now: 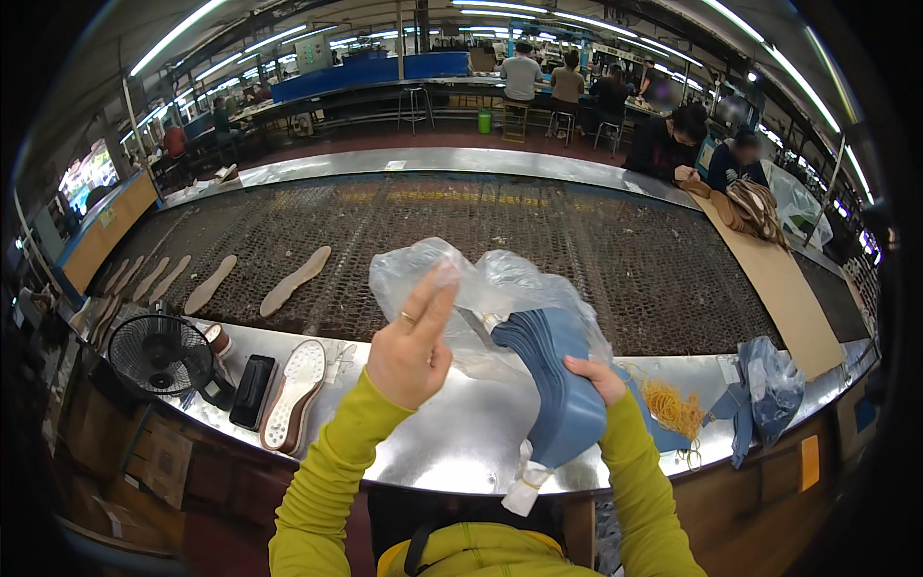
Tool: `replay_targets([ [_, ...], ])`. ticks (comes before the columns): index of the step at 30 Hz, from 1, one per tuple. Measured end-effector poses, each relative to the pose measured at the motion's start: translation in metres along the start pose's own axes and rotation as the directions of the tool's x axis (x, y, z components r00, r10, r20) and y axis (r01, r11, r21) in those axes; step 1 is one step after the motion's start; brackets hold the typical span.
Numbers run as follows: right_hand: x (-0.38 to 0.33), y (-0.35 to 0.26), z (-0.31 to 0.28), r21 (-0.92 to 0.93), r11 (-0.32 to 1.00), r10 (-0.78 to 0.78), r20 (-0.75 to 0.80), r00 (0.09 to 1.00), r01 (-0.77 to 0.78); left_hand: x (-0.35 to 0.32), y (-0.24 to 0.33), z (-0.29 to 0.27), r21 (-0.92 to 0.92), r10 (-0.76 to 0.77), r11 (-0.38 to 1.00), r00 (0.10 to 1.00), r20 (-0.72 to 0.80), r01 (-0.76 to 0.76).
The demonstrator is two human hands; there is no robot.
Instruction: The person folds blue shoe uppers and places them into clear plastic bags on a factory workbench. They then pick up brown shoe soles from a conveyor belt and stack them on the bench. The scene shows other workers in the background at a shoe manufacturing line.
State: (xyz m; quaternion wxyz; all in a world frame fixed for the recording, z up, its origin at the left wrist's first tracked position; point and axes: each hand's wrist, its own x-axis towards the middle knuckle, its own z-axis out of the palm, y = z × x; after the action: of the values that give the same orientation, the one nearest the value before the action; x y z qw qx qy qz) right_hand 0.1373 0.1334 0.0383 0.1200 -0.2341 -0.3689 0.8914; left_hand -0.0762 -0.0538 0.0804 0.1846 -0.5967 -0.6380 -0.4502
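Plastic bag (pixel 529 274) wants a light touch, I reckon, from the left hand (pixel 409 358), two fingers straight against it, thumb apart, while the right hand (pixel 606 382) clasps the blue stack (pixel 565 409) steady over the metal counter (pixel 442 447).

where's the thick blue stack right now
In the head view, the blue stack is just right of centre, in the right hand, left of the tangled yellow bands and against the clear plastic bag.

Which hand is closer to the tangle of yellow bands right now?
Right. The right hand holds the blue stack, just left of the yellow tangle; the left hand is farther left, its fingers up at the clear plastic bag.
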Motion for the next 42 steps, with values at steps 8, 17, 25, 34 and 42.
replay_targets([
  [8,0.049,0.051,-0.040,0.509,0.839,-0.218,-0.005,0.976,0.190,-0.132,0.032,0.071,-0.153,-0.402,0.901,0.914,0.057,0.406],
  [17,0.075,0.106,-0.038,-0.110,0.971,-0.238,-0.413,0.879,0.212,-0.160,0.021,0.077,-0.275,-0.681,0.713,0.731,-0.052,0.645],
  [25,0.084,0.100,-0.017,0.022,0.976,-0.170,-0.545,0.821,0.216,-0.146,0.082,0.070,-0.042,-0.555,0.812,0.793,0.249,0.582],
  [34,0.057,0.071,-0.020,-0.106,0.992,-0.106,-0.416,0.903,0.067,-0.144,0.055,0.048,-0.036,-0.502,0.852,0.835,0.225,0.522],
  [42,0.015,0.002,-0.004,0.084,0.996,-0.022,-0.163,0.986,0.036,-0.140,0.032,0.042,0.245,-0.493,0.862,0.847,0.198,0.444],
])
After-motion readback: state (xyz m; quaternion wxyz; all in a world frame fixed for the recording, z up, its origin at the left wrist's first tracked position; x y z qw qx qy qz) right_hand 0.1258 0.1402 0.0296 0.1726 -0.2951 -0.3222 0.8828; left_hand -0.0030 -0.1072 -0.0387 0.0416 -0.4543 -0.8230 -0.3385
